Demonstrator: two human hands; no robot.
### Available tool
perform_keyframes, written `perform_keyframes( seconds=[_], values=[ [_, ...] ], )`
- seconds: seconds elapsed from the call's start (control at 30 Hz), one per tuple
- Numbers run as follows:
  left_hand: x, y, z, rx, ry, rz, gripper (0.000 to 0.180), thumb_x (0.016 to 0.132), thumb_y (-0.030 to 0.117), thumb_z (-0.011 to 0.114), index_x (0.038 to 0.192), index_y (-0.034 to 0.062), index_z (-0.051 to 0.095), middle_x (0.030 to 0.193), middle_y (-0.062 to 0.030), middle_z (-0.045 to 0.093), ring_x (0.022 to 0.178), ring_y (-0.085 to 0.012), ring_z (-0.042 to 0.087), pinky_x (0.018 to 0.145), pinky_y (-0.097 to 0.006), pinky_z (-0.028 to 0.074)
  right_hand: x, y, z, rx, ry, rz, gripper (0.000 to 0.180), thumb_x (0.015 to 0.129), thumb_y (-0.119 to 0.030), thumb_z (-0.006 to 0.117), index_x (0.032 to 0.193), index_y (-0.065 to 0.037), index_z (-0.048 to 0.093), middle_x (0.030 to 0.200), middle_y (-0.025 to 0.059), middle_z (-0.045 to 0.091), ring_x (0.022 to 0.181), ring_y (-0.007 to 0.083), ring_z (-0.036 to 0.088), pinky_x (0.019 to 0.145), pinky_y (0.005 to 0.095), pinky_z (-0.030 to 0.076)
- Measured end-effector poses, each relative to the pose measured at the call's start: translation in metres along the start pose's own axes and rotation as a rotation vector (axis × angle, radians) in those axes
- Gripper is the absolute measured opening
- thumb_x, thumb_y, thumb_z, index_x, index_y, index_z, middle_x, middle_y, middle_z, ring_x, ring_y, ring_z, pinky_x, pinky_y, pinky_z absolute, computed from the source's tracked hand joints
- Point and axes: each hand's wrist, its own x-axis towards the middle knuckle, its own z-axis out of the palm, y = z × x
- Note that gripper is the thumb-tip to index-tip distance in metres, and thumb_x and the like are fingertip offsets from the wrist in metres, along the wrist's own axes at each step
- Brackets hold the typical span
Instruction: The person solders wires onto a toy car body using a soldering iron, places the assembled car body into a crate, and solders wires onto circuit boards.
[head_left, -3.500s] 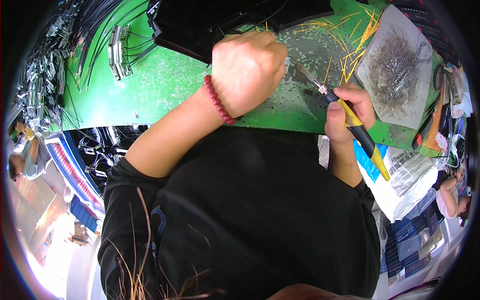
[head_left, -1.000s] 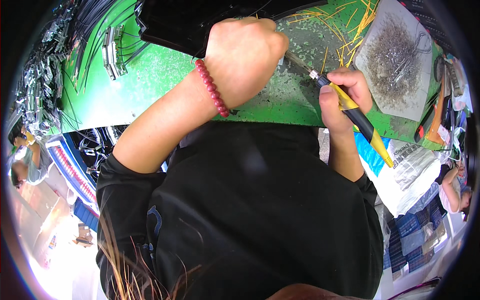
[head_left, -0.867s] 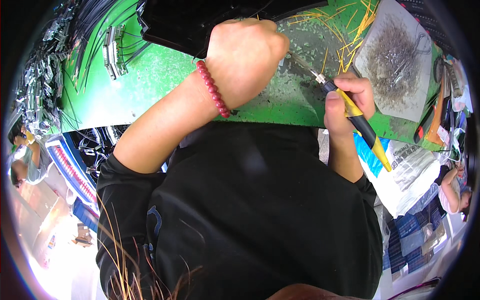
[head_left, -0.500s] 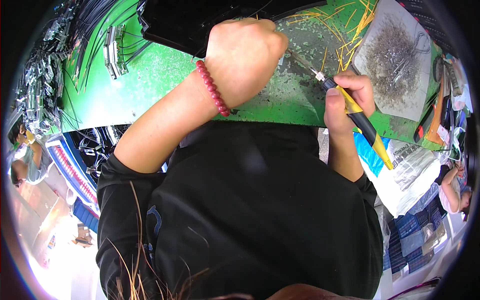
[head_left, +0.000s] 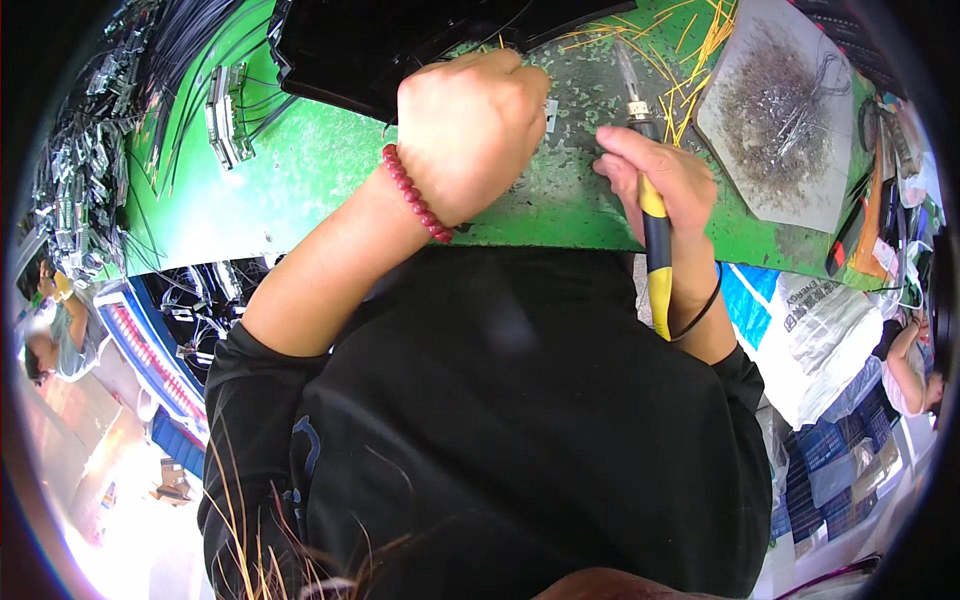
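Note:
My right hand [head_left: 672, 185] grips a yellow and black soldering iron [head_left: 657, 235], its metal tip pointing to the far side of the green bench. The iron's tip is apart from my left hand [head_left: 468, 135], which is curled closed with its back toward me. The left fingers hide whatever they hold; a small pale piece [head_left: 552, 112] shows right beside the knuckles. A red bead bracelet circles my left wrist. Just beyond that hand lies a large black tray-like object [head_left: 350, 50]. Thin yellow sticks or wires [head_left: 710, 50] are scattered past the iron.
On the right, a pale board [head_left: 725, 135] carries dark residue and bits of metal. Metal connectors with black cables [head_left: 228, 115] lie on the left, beside a large heap of connectors [head_left: 75, 180]. The bench's near edge [head_left: 540, 232] runs close to my body. Other people sit at both sides.
My right hand has turned the iron so its tip swung away from my left hand toward the bench's far side. My left hand has shifted slightly left and stays closed.

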Motion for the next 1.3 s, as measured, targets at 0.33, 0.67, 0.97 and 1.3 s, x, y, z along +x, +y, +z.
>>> perform_keyframes(
  seconds=[0.33, 0.67, 0.97, 1.3],
  values=[
    [-0.005, 0.000, 0.007, -0.066, 0.051, -0.036, 0.009, 0.071, 0.007, 0.067, 0.066, 0.0087, 0.059, 0.067, -0.0052, 0.059, 0.060, -0.0254, 0.061, 0.051, -0.035, 0.048, 0.006, 0.003, 0.016, 0.040, -0.022, -0.033, 0.029, 0.073, 0.001, 0.072, 0.099, -0.011, 0.066, 0.066, 0.0045, 0.061, 0.053, 0.0204, 0.059, 0.047, 0.0306, 0.043],
    [-0.005, 0.000, -0.001, -0.082, -0.060, -0.082, 0.009, 0.075, 0.013, 0.068, 0.070, 0.0081, 0.063, 0.071, -0.0058, 0.061, 0.064, -0.0266, 0.062, 0.056, -0.037, 0.050, 0.010, -0.005, 0.013, -0.234, -0.168, -0.047, 0.028, 0.076, -0.009, 0.063, 0.103, -0.017, 0.065, 0.061, -0.0008, 0.053, 0.053, 0.0180, 0.057, 0.046, 0.0314, 0.042],
    [-0.007, 0.004, 0.006, -0.024, 0.050, 0.025, 0.010, 0.071, 0.010, 0.069, 0.067, 0.0083, 0.060, 0.067, -0.0050, 0.056, 0.061, -0.0243, 0.060, 0.053, -0.035, 0.048, -0.001, 0.004, 0.010, -0.010, 0.117, 0.070, 0.026, 0.083, -0.015, 0.072, 0.108, -0.011, 0.065, 0.080, 0.0052, 0.068, 0.065, 0.0198, 0.067, 0.058, 0.0287, 0.051],
    [-0.004, 0.004, 0.009, -0.055, 0.041, -0.032, 0.010, 0.070, 0.007, 0.067, 0.063, 0.0097, 0.060, 0.064, -0.0034, 0.058, 0.057, -0.0231, 0.060, 0.049, -0.033, 0.048, -0.026, -0.006, -0.015, 0.217, 0.257, 0.294, 0.056, 0.093, -0.047, 0.053, 0.109, 0.005, 0.067, 0.084, 0.0136, 0.068, 0.067, 0.0148, 0.059, 0.060, 0.0263, 0.043]
  ],
)
